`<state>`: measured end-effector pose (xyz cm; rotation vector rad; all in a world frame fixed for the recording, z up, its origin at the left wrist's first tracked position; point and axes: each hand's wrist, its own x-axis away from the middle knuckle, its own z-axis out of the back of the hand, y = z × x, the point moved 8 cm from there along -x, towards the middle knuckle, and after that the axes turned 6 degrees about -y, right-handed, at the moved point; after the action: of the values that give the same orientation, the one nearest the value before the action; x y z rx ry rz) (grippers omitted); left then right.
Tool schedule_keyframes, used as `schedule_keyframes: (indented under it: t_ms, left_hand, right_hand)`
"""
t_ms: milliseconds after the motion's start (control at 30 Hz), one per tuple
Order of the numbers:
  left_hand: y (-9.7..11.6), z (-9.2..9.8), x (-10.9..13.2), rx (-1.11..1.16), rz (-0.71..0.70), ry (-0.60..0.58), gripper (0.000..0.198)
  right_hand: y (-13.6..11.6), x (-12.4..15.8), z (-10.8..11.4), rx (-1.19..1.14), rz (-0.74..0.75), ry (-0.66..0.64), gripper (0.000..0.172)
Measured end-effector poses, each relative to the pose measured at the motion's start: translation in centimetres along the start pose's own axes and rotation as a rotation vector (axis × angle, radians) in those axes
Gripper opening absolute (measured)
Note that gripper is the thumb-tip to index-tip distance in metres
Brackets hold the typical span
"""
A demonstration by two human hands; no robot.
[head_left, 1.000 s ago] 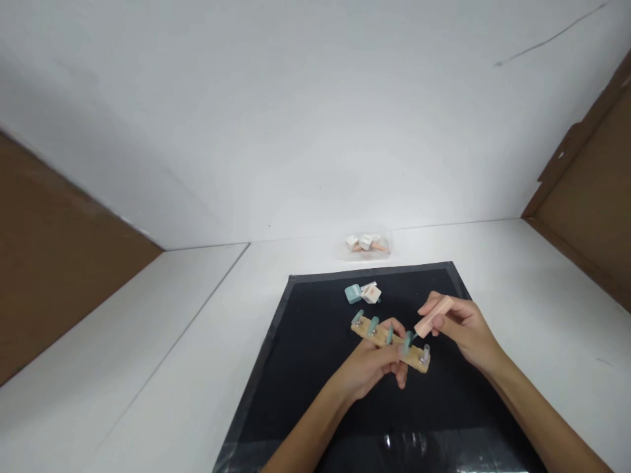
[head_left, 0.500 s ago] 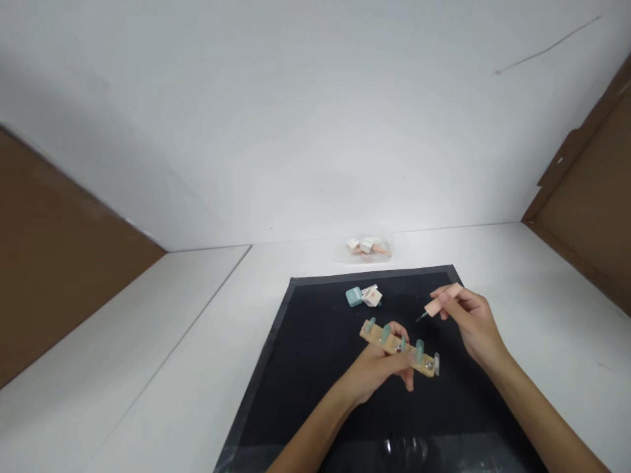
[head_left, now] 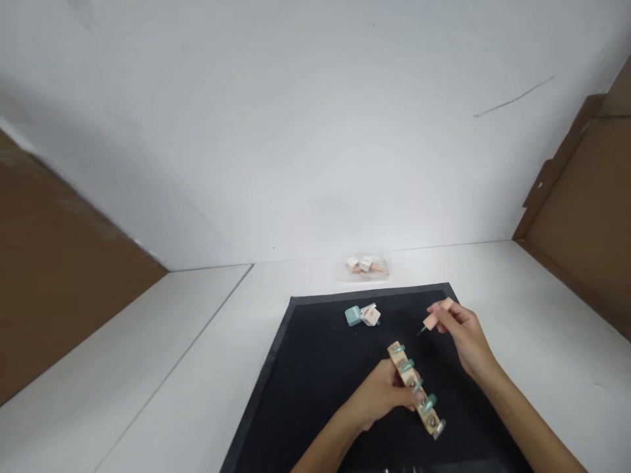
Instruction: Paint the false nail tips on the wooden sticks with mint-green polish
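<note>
My left hand (head_left: 382, 394) grips a small wooden strip (head_left: 413, 385) that carries several teal nail tips; the strip is raised above the black mat (head_left: 305, 387) and slants from upper left to lower right. My right hand (head_left: 461, 332) pinches a peach-coloured brush handle (head_left: 436, 316) with a thin dark tip that points down and left. The brush sits apart from the strip, above and to its right. A teal bottle (head_left: 353, 315) and a small white-and-peach cube (head_left: 371, 316) lie on the mat's far side.
A clear packet with small peach and white pieces (head_left: 367, 265) lies on the white table beyond the mat. Brown cardboard walls stand at the left (head_left: 59, 289) and right (head_left: 582, 217). A white wall rises behind the table.
The brush has lifted off the nail tips and moved up and to the right. My left hand has turned the wooden strip from nearly crosswise to steeply slanted and drawn it nearer. The view has tilted up.
</note>
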<state>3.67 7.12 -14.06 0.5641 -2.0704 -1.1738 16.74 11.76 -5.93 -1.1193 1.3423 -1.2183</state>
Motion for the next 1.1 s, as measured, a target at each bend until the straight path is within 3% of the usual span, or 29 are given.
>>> schedule_keyframes:
  t_ms: [200, 467, 633, 767, 900, 1033, 1100]
  left_hand:
    - [-0.6, -0.2, -0.3, -0.057, -0.014, -0.006, 0.043]
    - [-0.8, 0.1, 0.5, -0.371, 0.033, 0.16, 0.02]
    - [-0.7, 0.4, 0.8, -0.427, 0.049, 0.22, 0.021]
    - [0.0, 0.6, 1.4, -0.475, 0.061, 0.199, 0.024]
    - [1.8, 1.6, 2.4, -0.647, 0.056, 0.234, 0.014]
    - [6.0, 3.7, 4.0, -0.925, -0.178, 0.477, 0.007]
    - [7.8, 4.8, 4.8, -0.985, -0.351, 0.596, 0.014]
  right_hand:
    - [0.0, 0.1, 0.3, -0.036, -0.041, 0.021, 0.037]
    - [-1.0, 0.5, -0.1, -0.032, -0.023, -0.032, 0.035]
    - [-1.7, 0.8, -0.5, -0.007, -0.012, -0.069, 0.036]
    - [-2.5, 1.1, -0.8, -0.003, 0.014, -0.088, 0.038]
    - [-3.1, 1.5, -1.0, 0.03, 0.023, -0.097, 0.04]
    - [-3.0, 1.6, -0.5, 0.02, -0.011, -0.045, 0.037]
    - [-3.0, 1.7, -0.2, 0.015, -0.012, -0.031, 0.038]
